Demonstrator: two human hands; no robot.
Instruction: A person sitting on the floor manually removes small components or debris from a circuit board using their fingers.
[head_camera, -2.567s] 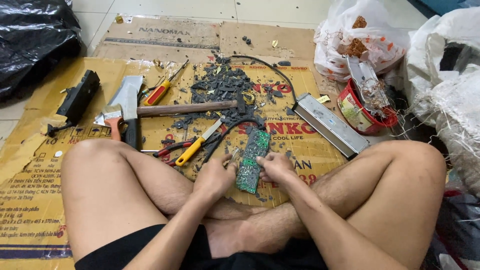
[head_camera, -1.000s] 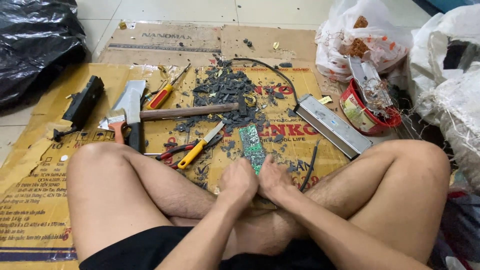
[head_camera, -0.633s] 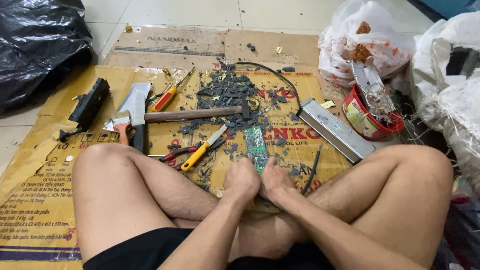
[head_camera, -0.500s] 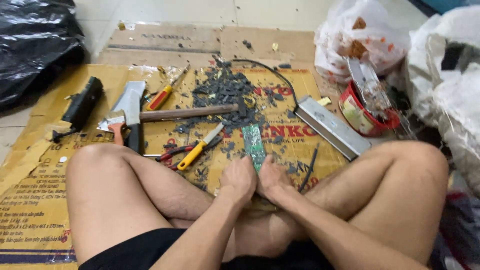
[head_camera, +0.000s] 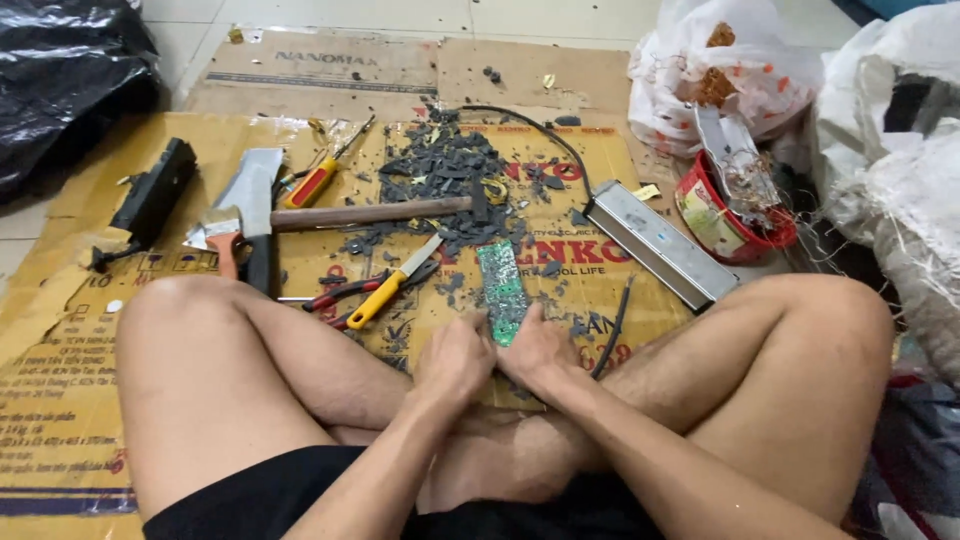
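Both hands: my left hand and right hand sit close together between my crossed legs, each closed on the near end of the green circuit board.
Left hand: fingers curled, pinching the board's near left edge; knuckles face up, so I cannot see the fingertips.
Right hand: fingers folded over the board's near right edge, thumb side toward the left hand, the two hands nearly touching.
Circuit board: long and narrow, its far end pointing away from me over the yellow cardboard sheet; whether that end rests on the cardboard I cannot tell.
Beyond the board: a heap of dark broken bits with a black cable curving round its far side.
Left of the board: a yellow-handled knife lying across red-handled pliers.
Further left: a wooden-handled hammer, a red-and-yellow screwdriver, a metal scraper and a black block-shaped part.
Right of the board: a long silver metal casing lying at an angle, and a short black stick just beside my right wrist.
Far right: a red tub holding scrap metal, with white plastic bags behind it.
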